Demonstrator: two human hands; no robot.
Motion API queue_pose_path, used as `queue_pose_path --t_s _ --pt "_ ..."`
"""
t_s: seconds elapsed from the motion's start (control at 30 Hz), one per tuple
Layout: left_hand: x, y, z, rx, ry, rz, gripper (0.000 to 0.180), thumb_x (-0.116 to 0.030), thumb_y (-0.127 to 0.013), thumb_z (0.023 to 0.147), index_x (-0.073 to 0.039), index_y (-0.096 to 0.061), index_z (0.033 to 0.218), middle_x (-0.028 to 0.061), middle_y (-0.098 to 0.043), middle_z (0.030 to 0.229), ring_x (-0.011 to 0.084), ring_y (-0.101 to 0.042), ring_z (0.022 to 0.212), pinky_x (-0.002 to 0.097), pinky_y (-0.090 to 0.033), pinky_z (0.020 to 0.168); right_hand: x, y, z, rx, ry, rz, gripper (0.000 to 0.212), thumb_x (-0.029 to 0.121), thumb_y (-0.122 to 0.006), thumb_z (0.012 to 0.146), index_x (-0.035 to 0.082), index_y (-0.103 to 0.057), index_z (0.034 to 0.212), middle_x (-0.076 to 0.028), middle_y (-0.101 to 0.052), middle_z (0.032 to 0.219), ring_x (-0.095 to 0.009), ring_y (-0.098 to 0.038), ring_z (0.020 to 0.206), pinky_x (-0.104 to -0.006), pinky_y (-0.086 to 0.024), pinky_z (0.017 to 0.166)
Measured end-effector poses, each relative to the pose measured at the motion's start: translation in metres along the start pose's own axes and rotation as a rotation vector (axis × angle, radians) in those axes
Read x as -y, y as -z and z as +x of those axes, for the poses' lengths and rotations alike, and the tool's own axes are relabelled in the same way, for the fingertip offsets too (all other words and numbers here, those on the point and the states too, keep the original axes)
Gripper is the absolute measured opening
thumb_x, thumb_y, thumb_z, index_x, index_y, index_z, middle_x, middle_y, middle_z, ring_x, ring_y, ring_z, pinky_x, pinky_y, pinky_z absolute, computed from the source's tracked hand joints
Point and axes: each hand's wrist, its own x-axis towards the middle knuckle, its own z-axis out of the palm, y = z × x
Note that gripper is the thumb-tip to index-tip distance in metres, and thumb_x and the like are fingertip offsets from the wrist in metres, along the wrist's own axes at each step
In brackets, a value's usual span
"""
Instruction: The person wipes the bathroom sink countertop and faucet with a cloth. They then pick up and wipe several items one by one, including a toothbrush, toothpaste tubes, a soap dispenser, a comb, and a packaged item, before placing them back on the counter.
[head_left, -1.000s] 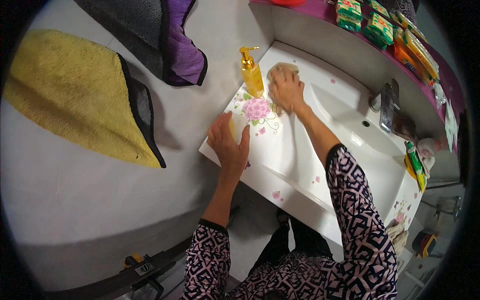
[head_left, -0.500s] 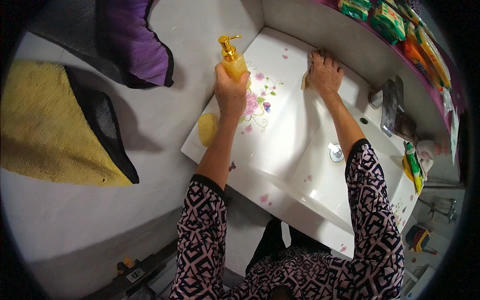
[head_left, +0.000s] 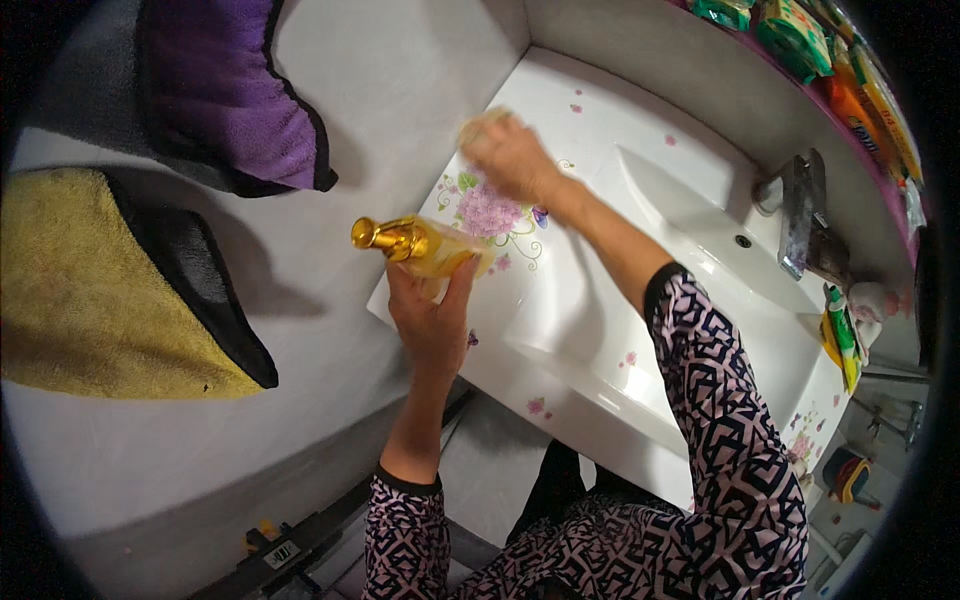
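In my left hand (head_left: 428,325) is a pump soap bottle (head_left: 445,252) with a gold pump head and yellow contents. It is tilted, with the pump toward the left wall, near the sink counter's left edge. My right hand (head_left: 520,165), blurred by motion, is closed on a beige cloth (head_left: 486,123) at the counter's far left edge. Below that hand lies a pink flower print on the white sink counter (head_left: 590,130). The basin (head_left: 670,190) is to the right, partly behind my right forearm.
A chrome faucet (head_left: 797,215) stands at the right back. A green-and-yellow tube (head_left: 842,335) lies at the right edge. Packets (head_left: 795,40) line a purple-edged shelf above. A purple towel (head_left: 225,95) and a yellow towel (head_left: 110,290) hang on the left.
My right hand has swept left with the cloth across the counter. My left hand has drawn the bottle nearer and tipped it. The yellow block by the left edge no longer shows.
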Motion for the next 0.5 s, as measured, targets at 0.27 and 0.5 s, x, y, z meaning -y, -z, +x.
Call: queue_pose_path --t_s 0.27,0.5 --pt "-0.013 0.008 -0.008 -0.014 -0.037 0.055 0.042 0.002 -0.066 0.082 0.002 -0.042 0.117 0.0122 -0.058 0.111 0.0185 -0.060 0.098 0.0316 -0.049 0.087 0.044 0.010 -0.026 0.092 0.281 0.062 0.032 0.021 -0.058 0.086 0.023 -0.057 0.118 0.000 -0.050 0.130 -0.021 -0.045 0.118 -0.0372 -0.038 0.091" --pt "0.005 -0.013 0.007 0.081 -0.106 -0.041 0.042 0.005 -0.062 0.084 0.002 -0.040 0.119 0.0126 -0.056 0.109 0.0202 -0.059 0.101 0.0325 -0.050 0.090 -0.018 0.036 -0.026 -0.085 -0.174 -0.217 0.025 0.012 -0.053 0.083 0.015 -0.059 0.107 -0.004 -0.054 0.121 -0.024 -0.048 0.112 -0.0403 -0.041 0.087"
